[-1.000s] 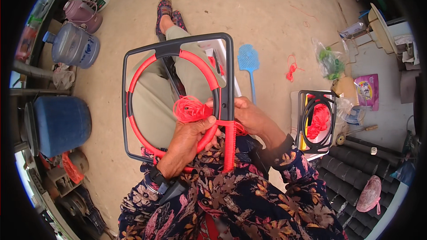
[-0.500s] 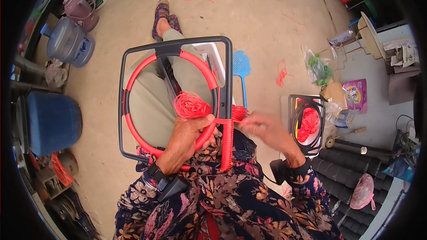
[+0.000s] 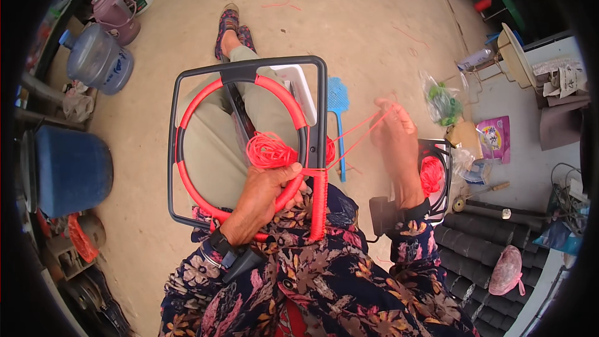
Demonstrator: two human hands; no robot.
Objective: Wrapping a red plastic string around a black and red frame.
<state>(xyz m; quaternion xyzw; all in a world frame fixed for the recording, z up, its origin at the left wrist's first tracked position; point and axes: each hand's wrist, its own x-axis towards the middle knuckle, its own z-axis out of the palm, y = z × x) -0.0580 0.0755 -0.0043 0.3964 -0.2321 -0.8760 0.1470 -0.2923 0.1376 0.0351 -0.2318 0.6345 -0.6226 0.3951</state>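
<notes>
On my lap stands a black rectangular frame (image 3: 249, 62) with a ring (image 3: 198, 101) inside it, mostly wrapped in red cord. My left hand (image 3: 265, 193) is closed round the ring's lower right part, its thumb pressing near the frame's side bar. The lower part of that bar carries a tight red cord wrapping (image 3: 319, 206). A bundle of red cord (image 3: 271, 150) lies just above my left thumb. Out to the right, my right hand (image 3: 397, 131) pinches red cord (image 3: 355, 142), which runs taut in two strands back to the bar.
A blue fly swatter (image 3: 337, 97) lies on the floor beyond the frame. To the right are a box with more red cord (image 3: 431, 175), a plastic bag (image 3: 444, 100) and black rolls (image 3: 480, 253). A water bottle (image 3: 100, 59) and a blue bin (image 3: 72, 171) stand left.
My right hand has moved from beside the bar outward to the right and farther away, drawing the red cord out taut. My left hand keeps its hold on the ring.
</notes>
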